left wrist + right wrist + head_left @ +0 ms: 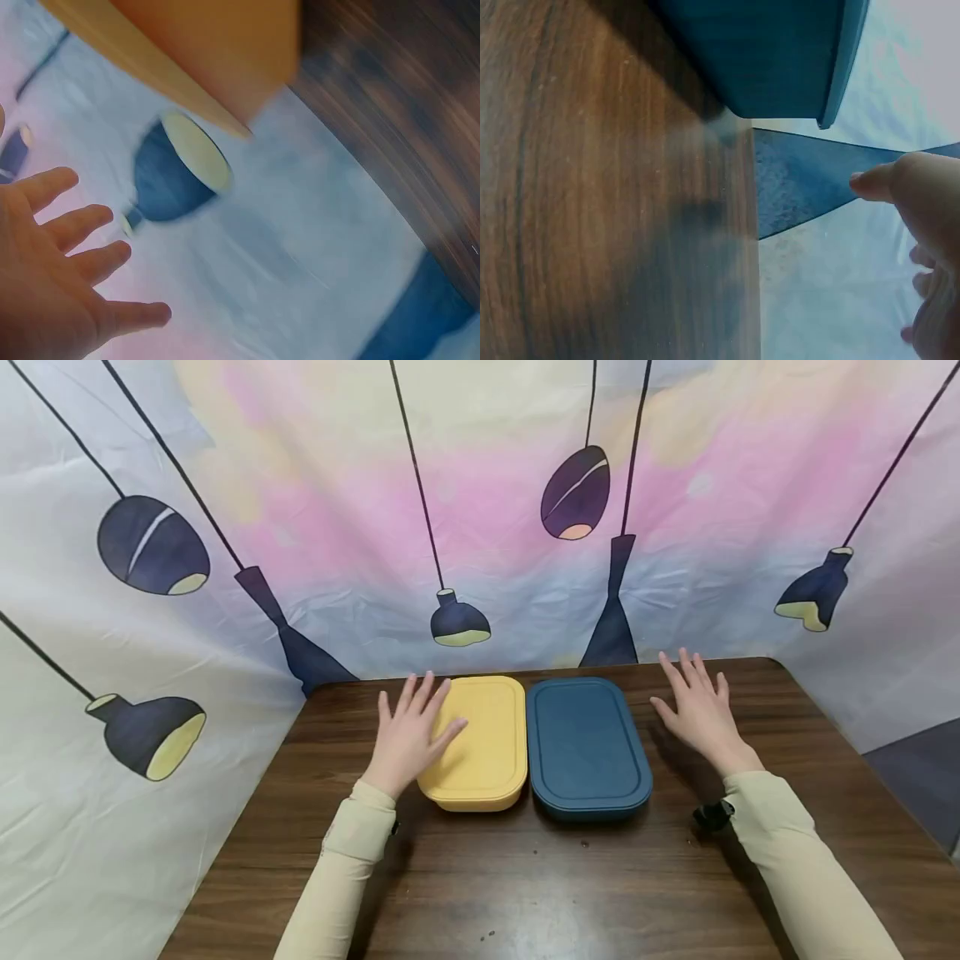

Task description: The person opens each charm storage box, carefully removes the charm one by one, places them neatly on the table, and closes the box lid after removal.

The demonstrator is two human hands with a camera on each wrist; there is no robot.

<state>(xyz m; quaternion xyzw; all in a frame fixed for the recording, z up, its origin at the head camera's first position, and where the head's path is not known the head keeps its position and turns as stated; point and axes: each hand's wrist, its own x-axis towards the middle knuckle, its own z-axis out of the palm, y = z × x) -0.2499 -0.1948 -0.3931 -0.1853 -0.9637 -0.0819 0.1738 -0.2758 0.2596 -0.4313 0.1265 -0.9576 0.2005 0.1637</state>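
Side by side near the table's back edge stand two lidded boxes, a yellow one (483, 743) and a dark blue one (588, 743). Fingers spread, my left hand (405, 739) hovers by the yellow box's left side and covers part of its lid. In the left wrist view that hand (60, 270) is apart from the yellow box (225, 45). My right hand (701, 714) is spread above the table to the right of the blue box. A gap shows between the right hand (930, 225) and the blue box (772, 60) in the right wrist view. Neither hand holds anything.
The boxes stand on a dark wood-grain table (465, 893) with rounded back corners. Behind it hangs a pastel cloth (330, 485) printed with dark lamps. A small black device (714, 816) sits at my right wrist. Small specks (487, 935) mark the tabletop.
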